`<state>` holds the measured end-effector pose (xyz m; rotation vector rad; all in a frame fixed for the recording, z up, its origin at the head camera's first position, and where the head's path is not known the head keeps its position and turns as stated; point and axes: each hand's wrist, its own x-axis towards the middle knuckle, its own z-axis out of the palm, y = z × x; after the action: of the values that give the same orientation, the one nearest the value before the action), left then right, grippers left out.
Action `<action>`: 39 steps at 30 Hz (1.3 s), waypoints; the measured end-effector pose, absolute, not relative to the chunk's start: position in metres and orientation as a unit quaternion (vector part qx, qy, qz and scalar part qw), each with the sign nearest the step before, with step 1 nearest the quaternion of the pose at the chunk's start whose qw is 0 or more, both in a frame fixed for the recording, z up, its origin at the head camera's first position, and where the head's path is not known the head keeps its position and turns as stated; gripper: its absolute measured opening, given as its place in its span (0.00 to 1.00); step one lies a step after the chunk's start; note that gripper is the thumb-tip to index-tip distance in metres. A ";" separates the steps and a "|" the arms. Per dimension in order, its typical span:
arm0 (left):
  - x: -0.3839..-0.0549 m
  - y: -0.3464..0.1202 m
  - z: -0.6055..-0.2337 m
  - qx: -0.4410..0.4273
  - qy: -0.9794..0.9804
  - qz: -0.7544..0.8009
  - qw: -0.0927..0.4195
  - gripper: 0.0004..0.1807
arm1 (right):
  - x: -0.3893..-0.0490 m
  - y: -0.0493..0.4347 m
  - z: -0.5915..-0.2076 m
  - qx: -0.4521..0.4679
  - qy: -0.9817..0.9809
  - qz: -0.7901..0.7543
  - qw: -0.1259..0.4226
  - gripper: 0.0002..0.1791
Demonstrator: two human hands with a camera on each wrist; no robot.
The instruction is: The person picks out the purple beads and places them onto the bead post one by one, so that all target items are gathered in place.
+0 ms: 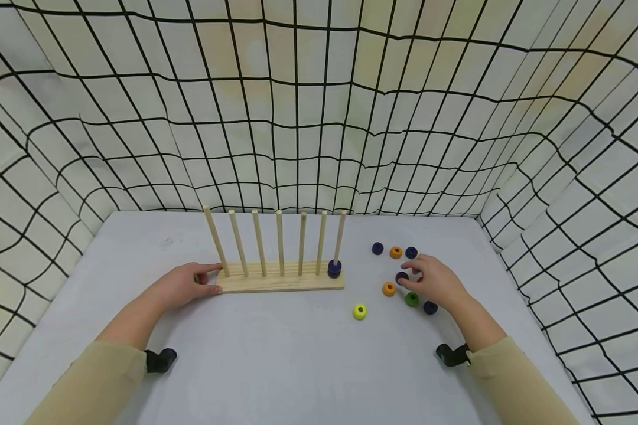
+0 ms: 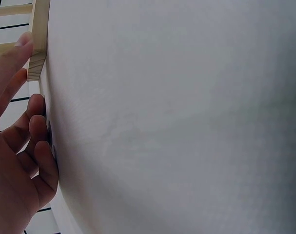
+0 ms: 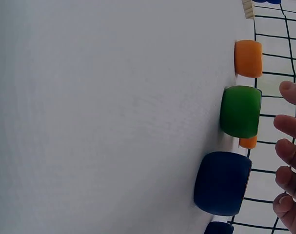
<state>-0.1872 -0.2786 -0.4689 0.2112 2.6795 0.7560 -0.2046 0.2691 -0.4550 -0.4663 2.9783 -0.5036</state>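
Note:
A wooden peg stand with a row of upright dowels lies across the table. My left hand grips its left end, thumb at the near edge and index finger at the far side; the left wrist view shows the thumb on the base's end. Two dark blue beads are stacked on the rightmost dowel. My right hand hovers over the loose beads, thumb and index finger apart above a dark bead. In the right wrist view, its fingers are spread with nothing visible between them.
Around the right hand lie an orange bead, a green bead and a dark blue bead. Farther back are another orange bead and two dark blue ones. A yellow bead sits nearer. Black netting hangs before the white walls.

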 end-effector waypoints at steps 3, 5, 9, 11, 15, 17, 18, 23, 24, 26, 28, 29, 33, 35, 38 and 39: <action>-0.187 -0.279 -0.469 0.074 0.945 0.266 0.174 0.41 | -0.205 0.270 -0.455 -0.150 0.974 -0.158 0.052 0.21; -0.187 -0.279 -0.469 0.074 0.945 0.267 0.175 0.41 | -0.206 0.271 -0.456 -0.152 0.975 -0.153 0.058 0.21; -0.186 -0.279 -0.468 0.072 0.945 0.267 0.175 0.41 | -0.208 0.273 -0.458 -0.150 0.974 -0.153 0.072 0.21; -0.186 -0.278 -0.467 0.069 0.946 0.265 0.174 0.41 | -0.208 0.274 -0.459 -0.148 0.974 -0.154 0.079 0.20; -0.187 -0.279 -0.468 0.071 0.947 0.263 0.172 0.40 | -0.209 0.275 -0.459 -0.140 0.974 -0.150 0.092 0.20; -0.187 -0.279 -0.468 0.069 0.947 0.263 0.171 0.41 | -0.210 0.275 -0.459 -0.139 0.975 -0.147 0.095 0.20; -0.187 -0.279 -0.468 0.071 0.947 0.262 0.170 0.41 | -0.210 0.275 -0.459 -0.138 0.975 -0.147 0.097 0.20; -0.187 -0.280 -0.469 0.070 0.948 0.261 0.169 0.41 | -0.210 0.275 -0.459 -0.139 0.974 -0.146 0.103 0.20; -0.187 -0.280 -0.469 0.071 0.948 0.261 0.170 0.41 | -0.210 0.275 -0.459 -0.139 0.974 -0.145 0.104 0.20; -0.187 -0.279 -0.469 0.070 0.948 0.260 0.170 0.41 | -0.210 0.275 -0.459 -0.138 0.974 -0.143 0.105 0.20; -0.187 -0.279 -0.469 0.071 0.948 0.260 0.171 0.40 | -0.211 0.275 -0.460 -0.137 0.975 -0.141 0.105 0.20; -0.187 -0.279 -0.469 0.072 0.947 0.260 0.171 0.41 | -0.211 0.275 -0.461 -0.138 0.975 -0.141 0.105 0.20; -0.187 -0.278 -0.469 0.073 0.947 0.262 0.170 0.41 | -0.211 0.275 -0.462 -0.139 0.975 -0.140 0.101 0.20; -0.187 -0.278 -0.469 0.073 0.947 0.263 0.170 0.41 | -0.211 0.275 -0.462 -0.139 0.975 -0.140 0.100 0.20; -0.187 -0.278 -0.469 0.071 0.946 0.265 0.171 0.41 | -0.211 0.275 -0.463 -0.140 0.975 -0.139 0.099 0.20; -0.187 -0.278 -0.469 0.072 0.946 0.266 0.171 0.40 | -0.211 0.276 -0.463 -0.140 0.975 -0.139 0.098 0.20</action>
<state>-0.1866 -0.2781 -0.4686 0.2041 2.6861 0.7549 -0.2109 0.2756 -0.4633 -0.4136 2.8871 -0.4124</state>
